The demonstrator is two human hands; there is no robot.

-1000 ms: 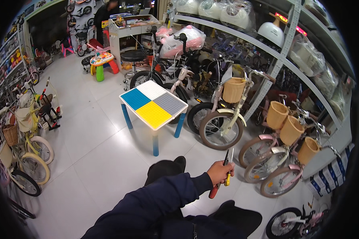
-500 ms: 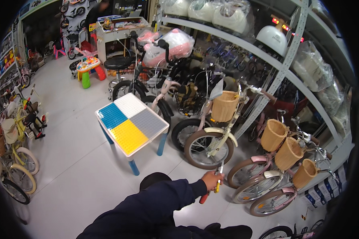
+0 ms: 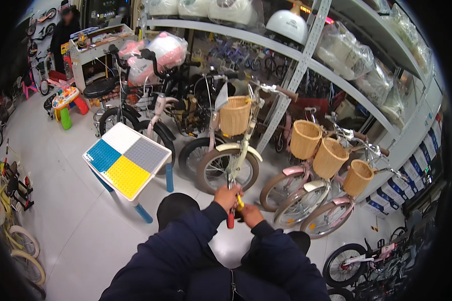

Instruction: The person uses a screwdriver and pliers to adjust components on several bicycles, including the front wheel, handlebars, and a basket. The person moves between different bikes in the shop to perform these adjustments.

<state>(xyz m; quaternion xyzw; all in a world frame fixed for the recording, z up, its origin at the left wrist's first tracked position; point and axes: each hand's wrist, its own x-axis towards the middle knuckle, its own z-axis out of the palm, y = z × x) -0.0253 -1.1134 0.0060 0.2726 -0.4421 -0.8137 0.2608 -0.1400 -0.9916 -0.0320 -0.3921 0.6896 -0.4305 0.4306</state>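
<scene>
My left hand [image 3: 227, 197] is closed around a hand tool with a red grip [image 3: 230, 220], whose red end points down out of the fist. A slim metal part rises above the fingers. Beside that fist is a small yellow piece [image 3: 240, 202], perhaps another tool's handle. My right hand [image 3: 251, 216] has its fingers bent in at the yellow piece's lower end; they are partly hidden and dark. Just beyond both hands stands a cream bicycle [image 3: 236, 150] with a brown tyre and a wicker basket [image 3: 234, 116].
A small table with a studded four-colour top [image 3: 127, 159] stands at left. Pink and cream bicycles with baskets [image 3: 331, 158] line the right. Behind them runs a metal shelf [image 3: 266, 42] with wrapped goods and a white helmet [image 3: 287, 26]. More bicycles [image 3: 22, 236] edge the far left.
My view has turned right. My left hand has drawn closer to my body with the tool, and my right hand has come into view, meeting it at the yellow piece.
</scene>
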